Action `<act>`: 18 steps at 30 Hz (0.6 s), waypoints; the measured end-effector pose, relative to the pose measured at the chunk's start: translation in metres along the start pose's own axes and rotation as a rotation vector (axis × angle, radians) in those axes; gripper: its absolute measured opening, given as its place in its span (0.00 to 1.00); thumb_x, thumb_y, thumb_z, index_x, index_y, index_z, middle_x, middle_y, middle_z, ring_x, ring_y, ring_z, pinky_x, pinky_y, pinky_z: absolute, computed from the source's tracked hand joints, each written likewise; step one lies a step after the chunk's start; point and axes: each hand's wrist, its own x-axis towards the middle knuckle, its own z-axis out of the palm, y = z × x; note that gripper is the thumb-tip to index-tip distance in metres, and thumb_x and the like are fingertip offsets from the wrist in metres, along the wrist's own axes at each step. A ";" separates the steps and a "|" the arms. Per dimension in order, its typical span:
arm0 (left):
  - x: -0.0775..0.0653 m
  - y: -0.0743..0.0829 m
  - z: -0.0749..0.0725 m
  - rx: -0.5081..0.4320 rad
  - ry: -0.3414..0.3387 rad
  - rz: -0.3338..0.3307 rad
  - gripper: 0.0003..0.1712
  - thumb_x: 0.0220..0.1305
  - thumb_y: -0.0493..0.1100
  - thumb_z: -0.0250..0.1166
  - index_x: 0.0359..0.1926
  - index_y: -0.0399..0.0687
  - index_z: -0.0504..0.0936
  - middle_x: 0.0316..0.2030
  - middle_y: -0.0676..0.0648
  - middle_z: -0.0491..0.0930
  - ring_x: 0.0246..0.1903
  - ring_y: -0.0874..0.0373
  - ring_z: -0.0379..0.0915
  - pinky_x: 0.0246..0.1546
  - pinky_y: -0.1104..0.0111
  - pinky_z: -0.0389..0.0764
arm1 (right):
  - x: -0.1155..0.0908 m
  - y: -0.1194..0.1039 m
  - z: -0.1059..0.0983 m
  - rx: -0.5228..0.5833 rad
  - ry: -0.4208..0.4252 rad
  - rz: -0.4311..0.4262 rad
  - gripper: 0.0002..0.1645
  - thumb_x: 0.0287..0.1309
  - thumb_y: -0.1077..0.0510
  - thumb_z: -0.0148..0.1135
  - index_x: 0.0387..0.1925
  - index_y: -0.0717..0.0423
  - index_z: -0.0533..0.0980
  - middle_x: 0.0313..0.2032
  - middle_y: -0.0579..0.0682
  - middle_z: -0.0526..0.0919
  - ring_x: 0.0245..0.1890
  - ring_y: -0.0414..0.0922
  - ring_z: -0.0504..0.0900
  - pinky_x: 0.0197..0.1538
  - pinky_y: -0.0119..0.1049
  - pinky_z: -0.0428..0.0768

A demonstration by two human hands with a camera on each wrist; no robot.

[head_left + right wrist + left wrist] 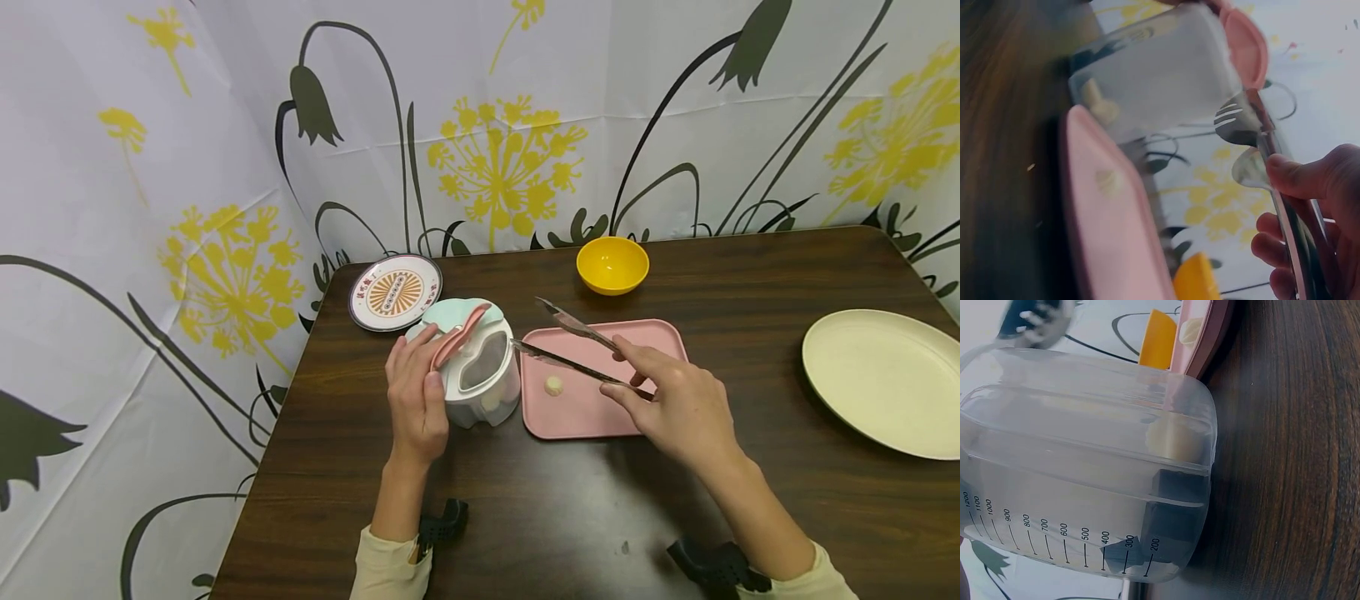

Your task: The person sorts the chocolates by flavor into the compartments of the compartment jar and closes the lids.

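My left hand (417, 404) holds up the pink lid flap (459, 337) of a clear measuring container (480, 408), fingers behind it and thumb in front. The compartment under that flap is uncovered; a mint-green flap (450, 312) covers another. Through the marked wall in the left wrist view, a pale roundish piece (1175, 439) lies at the bottom, beside a dark shape I cannot identify. My right hand (678, 404) grips metal serving tongs (581, 367) with fork and spoon ends, spread apart near the container's rim. Below them, a small pale round piece (553, 385) rests on a pink tray (600, 419).
A yellow bowl (612, 267) stands behind the tray. At the back left is a white plate with a printed sunburst (395, 292), behind the container. A large cream plate (885, 383) lies on the right. Patterned cloth (525, 50) hangs along the table's far edge.
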 end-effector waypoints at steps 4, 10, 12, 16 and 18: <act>0.000 0.000 0.000 -0.002 0.002 0.000 0.26 0.66 0.44 0.42 0.53 0.42 0.81 0.49 0.45 0.83 0.58 0.44 0.72 0.65 0.43 0.51 | -0.006 0.012 0.008 -0.017 -0.075 0.047 0.33 0.48 0.49 0.75 0.58 0.50 0.79 0.30 0.42 0.85 0.17 0.38 0.71 0.21 0.38 0.66; 0.000 0.000 0.000 0.002 0.000 0.004 0.26 0.66 0.44 0.42 0.52 0.41 0.81 0.49 0.45 0.83 0.58 0.44 0.72 0.64 0.42 0.51 | -0.016 0.027 0.022 -0.034 -0.186 0.105 0.34 0.50 0.47 0.74 0.60 0.48 0.78 0.33 0.43 0.86 0.21 0.40 0.75 0.22 0.41 0.70; 0.000 0.000 0.000 0.004 -0.002 0.002 0.26 0.66 0.45 0.41 0.52 0.42 0.81 0.49 0.45 0.83 0.58 0.44 0.72 0.65 0.43 0.51 | -0.018 0.029 0.026 -0.039 -0.212 0.118 0.33 0.50 0.47 0.74 0.59 0.47 0.79 0.31 0.42 0.86 0.22 0.40 0.75 0.22 0.41 0.70; 0.000 -0.001 0.000 0.008 -0.006 0.003 0.26 0.68 0.46 0.41 0.52 0.41 0.81 0.49 0.45 0.83 0.58 0.45 0.72 0.64 0.41 0.51 | -0.021 0.033 0.032 -0.046 -0.244 0.129 0.33 0.49 0.47 0.74 0.59 0.47 0.80 0.25 0.39 0.82 0.21 0.40 0.73 0.22 0.40 0.69; 0.000 -0.001 0.000 0.007 -0.007 0.002 0.26 0.68 0.47 0.41 0.53 0.41 0.81 0.49 0.45 0.83 0.58 0.45 0.72 0.64 0.42 0.51 | -0.023 0.035 0.034 -0.049 -0.252 0.134 0.33 0.48 0.46 0.75 0.58 0.46 0.80 0.22 0.38 0.79 0.20 0.40 0.71 0.21 0.40 0.69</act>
